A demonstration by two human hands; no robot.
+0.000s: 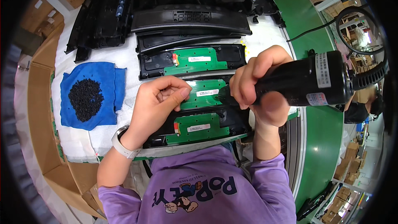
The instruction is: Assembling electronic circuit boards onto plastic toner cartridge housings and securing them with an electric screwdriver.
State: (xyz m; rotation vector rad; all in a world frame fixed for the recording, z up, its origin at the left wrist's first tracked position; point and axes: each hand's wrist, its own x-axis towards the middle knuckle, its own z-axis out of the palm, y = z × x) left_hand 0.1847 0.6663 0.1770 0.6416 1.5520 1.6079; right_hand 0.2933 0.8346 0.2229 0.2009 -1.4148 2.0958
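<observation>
Head view, looking down: a worktable covered in white padded cloth (269,35) fills the middle, with a long, smooth green surface (321,145) running along its right side. Near the person, three curved black plastic panels lie in a row, one behind another, each bearing a green circuit board with a white label strip: the far board (215,54), the middle board (203,86) and the near board (215,130). The right hand (259,79) is wrapped around a thick black cylindrical power driver (294,79), its narrow end pointing left at the right part of the middle board; contact there is hard to make out. The left hand (161,95) is curled at that board's left end, thumb and forefinger brought together; whether they pinch anything small, I cannot tell. A white watch band (124,146) circles the left wrist. To the left, a crumpled blue cloth (119,83) carries a heap of tiny black screw-like pieces (85,99). Glossy black plastic housings (190,23) crowd the table's far side. Beyond the left edge stands a brown cardboard box (60,170); to the right, a black cable (313,30) crosses the green surface, and stacked cartons (352,159) sit on shelving farther off.
</observation>
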